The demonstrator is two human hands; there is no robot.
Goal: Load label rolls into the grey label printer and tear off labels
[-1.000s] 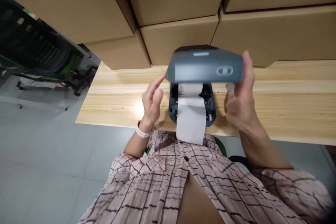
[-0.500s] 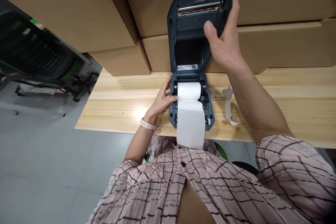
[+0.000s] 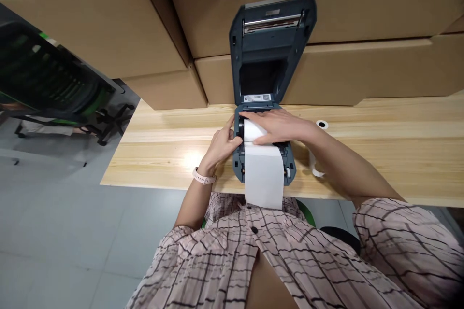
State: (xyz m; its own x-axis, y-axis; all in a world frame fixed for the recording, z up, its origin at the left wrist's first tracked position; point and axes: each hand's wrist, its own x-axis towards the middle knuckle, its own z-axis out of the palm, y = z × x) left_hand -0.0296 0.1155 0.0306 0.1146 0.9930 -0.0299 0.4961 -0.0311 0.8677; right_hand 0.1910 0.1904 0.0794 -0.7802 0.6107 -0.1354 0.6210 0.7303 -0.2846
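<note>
A dark blue-grey label printer (image 3: pixel 237 166) stands on the wooden table with its lid (image 3: pixel 268 48) raised and leaning back. Inside sits a white paper roll (image 3: pixel 252 130), and a broad strip of its paper (image 3: pixel 264 174) hangs forward over the table edge. My left hand (image 3: pixel 223 145) grips the printer's left side, thumb on the inner rim and fingers at the outer wall. Over the roll lies my right hand (image 3: pixel 277 126), its straight fingers behind the roll and its thumb in front; it covers the roll's right part.
Large cardboard boxes (image 3: pixel 362 72) stand behind the printer, and more boxes (image 3: pixel 166 89) at the left. On the table (image 3: pixel 380 130) to the right are a small white roll (image 3: pixel 322 125) and a loose paper strip (image 3: pixel 315 166), partly behind my forearm. An office chair (image 3: pixel 54 77) stands at the left.
My right hand has let go of the raised lid and come down onto the paper roll. The lid stays up by itself. My left hand remains at the printer's side.
</note>
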